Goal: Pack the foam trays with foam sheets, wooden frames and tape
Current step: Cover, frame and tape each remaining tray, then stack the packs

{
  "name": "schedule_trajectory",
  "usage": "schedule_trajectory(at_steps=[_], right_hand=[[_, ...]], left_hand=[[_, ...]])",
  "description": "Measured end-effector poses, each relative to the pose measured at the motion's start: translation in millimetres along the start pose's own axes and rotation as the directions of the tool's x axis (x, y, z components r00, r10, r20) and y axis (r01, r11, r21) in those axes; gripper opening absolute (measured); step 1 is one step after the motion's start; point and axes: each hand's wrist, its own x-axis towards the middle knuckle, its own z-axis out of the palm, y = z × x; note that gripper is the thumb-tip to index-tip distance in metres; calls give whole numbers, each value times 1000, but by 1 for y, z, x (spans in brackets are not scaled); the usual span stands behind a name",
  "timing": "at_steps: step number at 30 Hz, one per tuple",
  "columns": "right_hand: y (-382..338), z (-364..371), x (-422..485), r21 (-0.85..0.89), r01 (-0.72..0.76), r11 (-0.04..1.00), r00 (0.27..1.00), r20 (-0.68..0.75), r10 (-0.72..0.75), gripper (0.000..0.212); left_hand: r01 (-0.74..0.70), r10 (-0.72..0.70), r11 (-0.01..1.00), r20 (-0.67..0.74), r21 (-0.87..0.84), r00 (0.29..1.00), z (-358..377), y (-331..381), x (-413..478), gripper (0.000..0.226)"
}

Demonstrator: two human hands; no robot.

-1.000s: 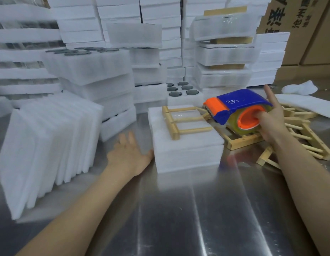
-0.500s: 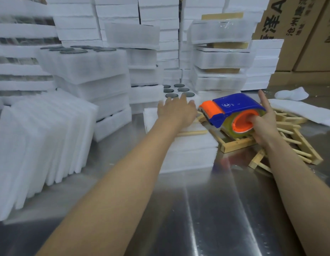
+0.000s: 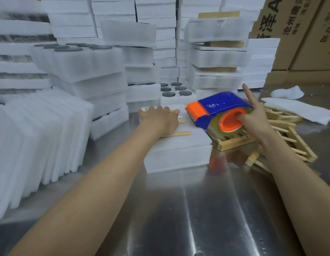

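A white foam tray stack (image 3: 179,152) lies on the steel table, with a wooden frame (image 3: 180,133) on top. My left hand (image 3: 160,119) rests flat on that frame, fingers straight, covering most of it. My right hand (image 3: 252,117) holds a blue and orange tape dispenser (image 3: 217,109) just right of the stack, thumb hooked into the orange core and index finger pointing up. The dispenser's orange nose faces my left hand, a short gap away.
Loose wooden frames (image 3: 282,137) lie piled at the right. Upright foam sheets (image 3: 36,143) lean at the left. Foam trays holding dark round discs (image 3: 173,91) and tall foam stacks (image 3: 217,58) fill the back. Cardboard boxes (image 3: 299,34) stand far right. A foam sheet (image 3: 297,109) lies right.
My left hand rose from the table beside the stack and came down flat on the wooden frame. The tape dispenser in my right hand shifted slightly left toward it.
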Motion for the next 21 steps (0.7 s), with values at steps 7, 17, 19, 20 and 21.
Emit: schedule_trajectory(at_steps=[7,17,19,20,21], right_hand=[[5,2,-2,136,-41,990,995,-82,53,87],[13,-7,4,181,-43,983,987,-146,70,87],[15,-7,3,170,-44,985,989,-129,67,87],[16,-8,3,165,-50,985,990,-121,70,88],[16,-8,3,158,-59,986,990,-114,77,88]], left_hand=[[-68,-37,765,-149,-640,988,-22,1,-5,40],[-100,-80,53,-104,-994,991,65,-41,-75,101],[-43,-35,-42,-41,-998,999,62,-44,-75,100],[-32,-16,-75,-31,-997,999,60,-43,-75,85],[-42,-8,-78,-42,-996,999,58,-42,-75,66]])
